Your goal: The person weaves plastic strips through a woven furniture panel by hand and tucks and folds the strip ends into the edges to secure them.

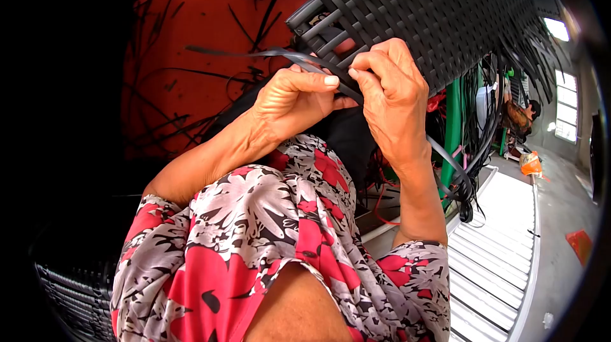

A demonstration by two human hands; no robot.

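A dark grey woven panel (420,17) of flat plastic strips fills the upper right, its lower left edge just beyond my hands. My left hand (296,97) pinches a flat plastic strip (270,53) between thumb and fingers, and the strip's loose end trails off to the left. Close beside it, my right hand (391,84) has thumb and forefinger pressed together at the strips along the panel's edge. Its fingertips partly cover what they grip. Frame bars (321,26) show at the panel's unwoven corner.
Loose strip offcuts lie on a red floor covering (184,17) at left. A green post (453,132) with hanging strips (471,183) stands right of my arm. Farther right are a white slatted panel (496,246), an orange bag (531,164) and another person (519,118).
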